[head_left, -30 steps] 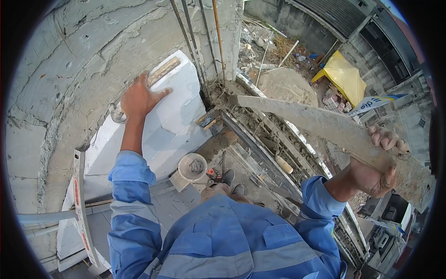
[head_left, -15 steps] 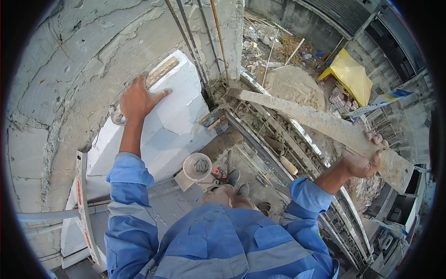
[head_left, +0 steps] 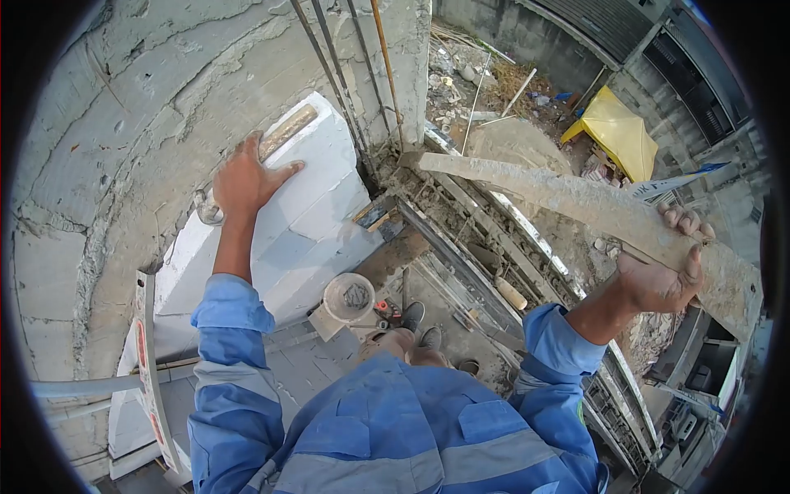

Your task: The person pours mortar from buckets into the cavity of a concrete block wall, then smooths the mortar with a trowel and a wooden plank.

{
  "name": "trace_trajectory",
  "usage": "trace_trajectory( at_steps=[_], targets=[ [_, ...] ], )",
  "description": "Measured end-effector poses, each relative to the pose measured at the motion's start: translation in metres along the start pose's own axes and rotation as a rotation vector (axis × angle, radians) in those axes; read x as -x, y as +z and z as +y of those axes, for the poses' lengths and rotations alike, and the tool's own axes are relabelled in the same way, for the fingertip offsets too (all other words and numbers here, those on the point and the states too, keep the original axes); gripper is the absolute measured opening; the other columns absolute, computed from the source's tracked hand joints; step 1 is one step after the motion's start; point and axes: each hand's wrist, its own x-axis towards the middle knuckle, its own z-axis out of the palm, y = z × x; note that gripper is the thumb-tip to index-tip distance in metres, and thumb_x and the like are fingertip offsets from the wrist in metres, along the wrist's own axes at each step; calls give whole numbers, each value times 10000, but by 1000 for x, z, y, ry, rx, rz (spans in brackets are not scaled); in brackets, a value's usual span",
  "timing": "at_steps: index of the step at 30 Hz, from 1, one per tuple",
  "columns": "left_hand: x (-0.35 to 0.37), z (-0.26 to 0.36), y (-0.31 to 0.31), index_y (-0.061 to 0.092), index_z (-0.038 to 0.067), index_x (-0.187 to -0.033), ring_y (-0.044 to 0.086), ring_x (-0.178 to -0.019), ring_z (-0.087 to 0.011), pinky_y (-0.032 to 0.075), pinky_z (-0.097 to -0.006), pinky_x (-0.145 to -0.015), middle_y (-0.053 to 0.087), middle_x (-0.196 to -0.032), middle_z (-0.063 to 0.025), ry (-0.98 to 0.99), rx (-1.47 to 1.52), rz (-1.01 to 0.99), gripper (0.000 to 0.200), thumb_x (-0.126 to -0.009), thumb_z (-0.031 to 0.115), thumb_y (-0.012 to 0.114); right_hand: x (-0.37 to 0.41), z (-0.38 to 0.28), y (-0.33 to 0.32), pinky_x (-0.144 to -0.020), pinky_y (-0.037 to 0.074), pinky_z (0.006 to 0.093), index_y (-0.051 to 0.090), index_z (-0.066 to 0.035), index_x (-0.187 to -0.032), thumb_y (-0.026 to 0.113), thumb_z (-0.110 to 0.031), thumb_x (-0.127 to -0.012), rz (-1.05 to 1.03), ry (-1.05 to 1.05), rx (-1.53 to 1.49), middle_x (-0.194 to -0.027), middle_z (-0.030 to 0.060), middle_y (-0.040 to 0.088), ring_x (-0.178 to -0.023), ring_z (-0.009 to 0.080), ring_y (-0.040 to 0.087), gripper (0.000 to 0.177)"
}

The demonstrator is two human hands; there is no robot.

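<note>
My left hand (head_left: 247, 177) rests on the top edge of the white block wall (head_left: 304, 193), fingers apart, beside a mortar-smeared wooden handle (head_left: 288, 132). The metal end of that tool (head_left: 207, 207) shows at the wrist side. My right hand (head_left: 662, 267) is wrapped round a long, mortar-stained board (head_left: 543, 188), near its right end. The board slants across to the steel bars, where its far end lies at the corner. Below it run the long rails (head_left: 485, 255) with rough mortar between them.
A bucket (head_left: 349, 297) stands by my feet, near a red tool (head_left: 385, 308). Steel bars (head_left: 387, 66) rise at the corner. A level (head_left: 146, 354) leans at the left. Beyond the rails are rubble, a yellow canopy (head_left: 613, 132) and a wooden handle (head_left: 511, 293).
My right hand has moved right and slightly down with its end of the board. The board's far end stays near the bars. My left hand has hardly moved.
</note>
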Motion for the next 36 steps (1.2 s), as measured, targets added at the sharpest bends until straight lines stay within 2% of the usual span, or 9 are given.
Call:
trace_trajectory(
  at_steps=[4,8,11,14,17,26,30,33,36],
  targets=[
    [-5,-7,7,560,118,-1327,685,-971,-328,548,-441,-831,681,-1131,-165,15,0,48,969,-591,720,747,-16,51,50,-928,379,393,438,-9,-1242,532,-229,-852,116,79,89,-992,128,511,-949,222,493,457],
    [-3,-5,2,549,106,-1322,680,-994,-322,560,-441,-808,650,-1191,-181,-21,6,-63,954,-607,707,746,-13,86,79,-996,416,484,356,38,-1370,549,-259,-862,105,41,229,-1022,154,564,-1019,245,557,619],
    [-7,-7,3,553,106,-1308,683,-984,-325,563,-440,-804,653,-1170,-186,-12,12,-50,936,-611,699,749,-24,69,77,-1063,388,562,347,38,-1370,582,-325,-868,15,62,265,-1058,172,556,-1064,278,570,663],
    [-5,-9,4,551,105,-1300,682,-984,-327,565,-436,-804,656,-1147,-192,4,8,-43,919,-621,692,749,-54,48,97,-979,445,508,362,41,-1343,597,-353,-867,-17,20,264,-1014,170,547,-985,251,576,661],
    [-6,-6,-1,545,103,-1299,678,-994,-327,565,-433,-807,657,-1139,-197,4,26,-56,908,-631,683,748,-85,32,89,-1075,331,607,398,60,-1289,653,-401,-821,3,-124,335,-1042,202,508,-1041,345,535,705],
    [-7,-9,8,551,119,-1307,674,-1005,-324,559,-430,-821,657,-1159,-181,10,19,-17,925,-606,685,759,-127,47,70,-830,413,426,380,96,-1220,702,-431,-786,-425,167,-2,-897,124,425,-835,229,469,755],
    [-7,-9,9,554,147,-1321,679,-997,-309,560,-429,-821,665,-1162,-157,-2,-25,5,946,-586,705,758,-103,86,84,-784,443,400,388,66,-1267,649,-402,-835,-312,105,84,-921,139,486,-811,196,513,688],
    [-7,-8,6,550,101,-1300,663,-1033,-342,557,-429,-837,646,-1169,-212,2,15,-50,916,-620,680,753,-57,135,124,-598,427,290,436,67,-1246,651,-364,-860,4,-94,301,-866,132,516,-664,139,515,617],
    [-7,-7,3,550,110,-1302,665,-1028,-344,559,-429,-833,648,-1166,-207,2,20,-43,914,-621,685,751,-19,190,138,-526,438,229,474,86,-1203,701,-148,-818,115,-202,348,-780,118,555,-580,115,518,504]
  ],
)
